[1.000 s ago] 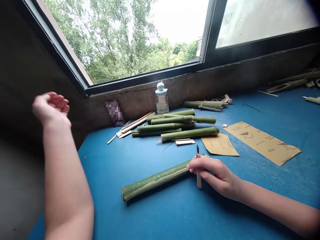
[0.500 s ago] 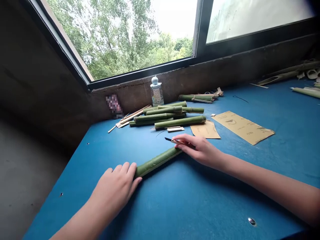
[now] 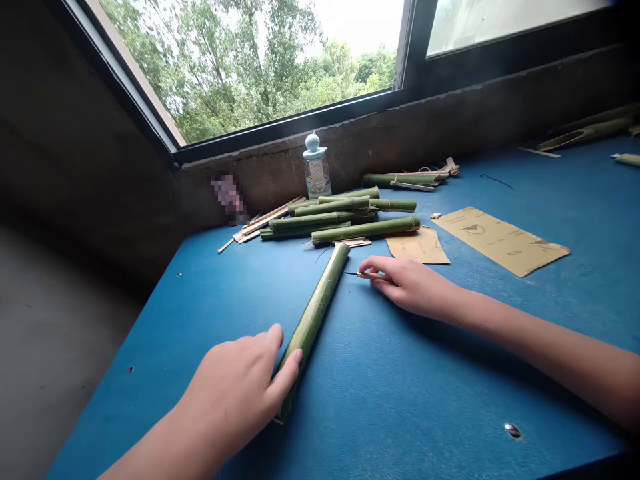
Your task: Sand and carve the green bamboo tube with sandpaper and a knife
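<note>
My left hand (image 3: 235, 380) grips the near end of a long green bamboo tube (image 3: 313, 320), which lies on the table pointing away from me. My right hand (image 3: 413, 287) holds a slim craft knife (image 3: 363, 274) low over the table, its blade pointing left. The blade tip stops just short of the tube, a small gap apart. The knife's handle is mostly hidden by my fingers.
A pile of bamboo tubes (image 3: 340, 217) sits beyond the tube, beside thin wooden strips (image 3: 265, 223). Two sandpaper sheets (image 3: 500, 240) lie to the right on the blue table (image 3: 400, 380). A glass bottle (image 3: 317, 175) stands against the concrete ledge.
The tube has swung from a diagonal lie to point away toward the pile, turned by my left hand. My right hand has let go of the tube and drawn slightly back with the knife.
</note>
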`<state>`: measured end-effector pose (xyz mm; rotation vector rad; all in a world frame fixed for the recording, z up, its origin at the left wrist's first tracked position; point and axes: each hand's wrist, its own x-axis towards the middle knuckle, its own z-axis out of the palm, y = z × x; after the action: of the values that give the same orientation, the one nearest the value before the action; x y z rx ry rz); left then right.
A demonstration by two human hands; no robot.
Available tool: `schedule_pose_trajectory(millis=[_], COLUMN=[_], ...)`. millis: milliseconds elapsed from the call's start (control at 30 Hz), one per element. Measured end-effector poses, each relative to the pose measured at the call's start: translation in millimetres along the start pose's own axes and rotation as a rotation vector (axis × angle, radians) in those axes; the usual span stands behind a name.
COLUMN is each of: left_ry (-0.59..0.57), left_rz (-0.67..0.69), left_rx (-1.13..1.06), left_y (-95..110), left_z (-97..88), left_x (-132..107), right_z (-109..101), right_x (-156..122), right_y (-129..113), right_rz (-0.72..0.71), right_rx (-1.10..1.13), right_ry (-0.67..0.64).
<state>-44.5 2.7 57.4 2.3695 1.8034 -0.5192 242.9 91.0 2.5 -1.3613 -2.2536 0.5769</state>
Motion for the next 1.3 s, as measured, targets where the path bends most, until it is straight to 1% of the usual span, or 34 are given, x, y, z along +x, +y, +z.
schedule_pose_trajectory(millis=[67,133,200,267,300,367,433,467,533,600,667,767,833,933,967,1000,1133,1300], left_ry=[0.023,-0.015,-0.085,-0.106,-0.092,-0.022,0.019,0.021,0.025,0.063,0.135,0.265,0.378,0.632,0.704,0.749,0.787,0.797], left_rz=[-0.027,-0.044,-0.05,-0.066,-0.094,-0.179,-0.218,-0.212,-0.17,-0.105,-0.015,0.111,0.191,0.333,0.368,0.393,0.447,0.466], left_rx=[-0.04,-0.104,-0.14,-0.14,-0.134,-0.101,-0.068,-0.053,-0.017,0.023,0.055,0.087,0.101,0.156,0.176,0.185,0.142,0.109], left_y=[-2,-8,-19,-35,-43,-57,-64,-64,-60,-54,-51,-54,-59,-68,-69,-70,-69,-71], left_z=[-3.1,-5.5,-8.5,-12.4,-14.0,-14.8,-10.8,-7.1,2.0,10.8,18.1,27.7,34.6,43.7,45.6,46.9,47.7,54.2], left_x=[1,5,12,21,25,30,32,31,29,27,27,33,37,39,39,39,38,41], right_z=[4,5,6,5,5,5,5,5,4,4,4,2,-1,-4,-5,-6,-7,-3], right_x=[-1,-1,0,0,0,0,-1,-1,-2,-1,1,6,8,9,9,8,7,9], right_y=[-1,-2,-3,-3,-3,-3,-3,-4,-4,-4,-2,3,5,5,4,3,-1,0], right_rz=[0.006,0.02,0.034,0.04,0.042,0.045,0.049,0.049,0.046,0.04,0.025,0.001,0.008,0.021,0.022,0.023,0.039,0.043], right_rx=[0.012,0.027,0.044,0.055,0.055,0.058,0.063,0.066,0.074,0.073,0.045,-0.039,-0.107,-0.225,-0.255,-0.275,-0.299,-0.202], right_ry=[-0.001,-0.003,-0.01,-0.015,-0.012,-0.004,0.005,0.008,0.011,0.023,0.051,0.1,0.107,0.114,0.121,0.127,0.11,0.101])
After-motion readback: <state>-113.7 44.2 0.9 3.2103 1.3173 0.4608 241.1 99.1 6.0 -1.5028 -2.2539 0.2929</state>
